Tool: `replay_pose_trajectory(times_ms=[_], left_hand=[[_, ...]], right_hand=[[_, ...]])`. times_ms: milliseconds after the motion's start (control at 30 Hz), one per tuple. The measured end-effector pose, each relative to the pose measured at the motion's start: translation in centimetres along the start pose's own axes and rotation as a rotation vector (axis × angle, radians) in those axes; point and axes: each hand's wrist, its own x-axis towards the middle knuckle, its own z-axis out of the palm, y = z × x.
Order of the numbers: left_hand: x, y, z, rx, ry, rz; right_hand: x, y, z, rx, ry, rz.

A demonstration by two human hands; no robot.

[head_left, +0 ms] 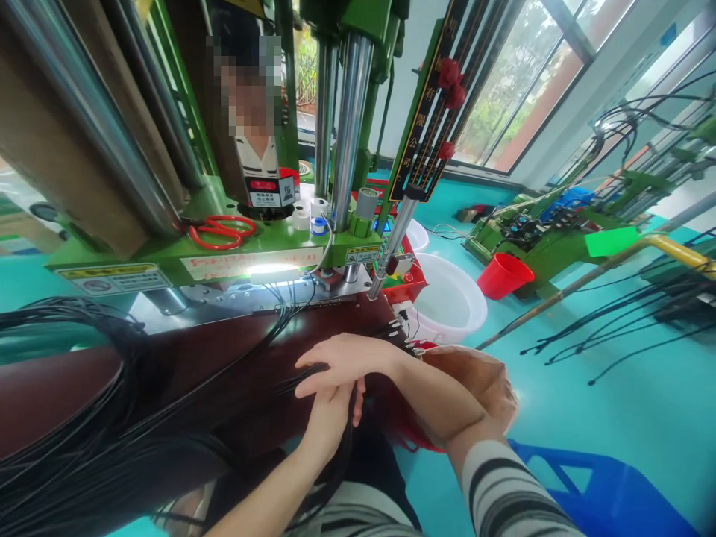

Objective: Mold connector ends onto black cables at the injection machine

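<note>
Both hands meet over the brown tabletop (224, 350), crossed at the wrists. My right hand (350, 358) lies on top, thumb and fingers around thin black cables (305, 375) that run out to the left. Beneath it, my left hand (334, 406) has its fingers wrapped round a black cable bundle (347, 447) that hangs down toward my lap; part of its grip is hidden. Beyond my right hand, several cable ends with metal plugs (400, 328) lie at the table's right edge. More cables (283, 309) stretch from the green press (224, 253) over the table.
A large coil of black cables (83, 321) covers the left side. Red-handled scissors (221, 233) rest on the press. To the right stand a white tub (473, 291), a brown paper-lined bin (486, 373), a red bucket (506, 276) and a blue plastic stool (609, 485). A person stands behind the press.
</note>
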Motion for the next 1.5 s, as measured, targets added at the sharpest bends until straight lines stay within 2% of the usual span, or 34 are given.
replay_pose_trajectory(times_ms=[67, 100, 167, 233, 267, 333, 467, 633, 700, 767, 867, 1000, 1100, 1300, 1500], left_hand=[[0.3, 0.4, -0.5, -0.026, 0.001, -0.012], [0.4, 0.7, -0.9, -0.047, 0.004, -0.018], [0.7, 1.2, -1.7, -0.083, 0.011, -0.019], [0.9, 1.4, -2.6, -0.103, 0.024, -0.007], [1.0, 1.4, -3.0, -0.111, 0.032, -0.001], [1.1, 1.3, -3.5, -0.129, 0.061, 0.011], [1.1, 1.1, -4.0, -0.171, 0.113, 0.041], [0.9, 1.4, -4.0, -0.202, 0.125, 0.062], [1.0, 1.4, -3.8, -0.190, 0.119, 0.067], [1.2, 1.2, -3.5, -0.160, 0.099, 0.044], [1.7, 0.8, -2.8, -0.088, 0.031, -0.051], [2.2, 0.3, -1.9, 0.080, -0.081, -0.119], [2.4, 0.2, -1.4, 0.167, -0.107, -0.125], [2.4, 0.3, -1.4, 0.229, -0.123, -0.104], [2.4, 0.5, -1.6, 0.241, -0.149, -0.134]], right_hand=[[0.5, 1.5, -0.6, 0.073, 0.058, -0.032], [0.8, 2.5, -0.9, 0.050, 0.160, 0.003], [1.7, 4.7, -1.1, -0.112, 0.420, 0.189], [2.9, 6.6, -0.8, -0.286, 0.559, 0.392], [3.4, 7.3, -0.5, -0.336, 0.568, 0.443], [4.2, 8.1, 0.1, -0.356, 0.535, 0.447], [4.2, 7.8, 0.2, -0.335, 0.445, 0.432], [0.4, 6.7, 0.0, -0.164, 0.271, 0.399], [-1.8, 6.2, 1.1, 0.062, 0.248, 0.425], [-3.6, 5.6, 3.0, 0.430, 0.301, 0.456], [-5.0, 4.8, 6.4, 0.936, 0.529, 0.374], [-4.8, 4.3, 9.3, 1.241, 0.828, 0.185], [-4.4, 4.5, 9.8, 1.287, 0.896, 0.146], [-4.5, 4.6, 10.0, 1.252, 0.899, 0.135], [-4.7, 4.0, 10.3, 1.080, 0.906, 0.217]])
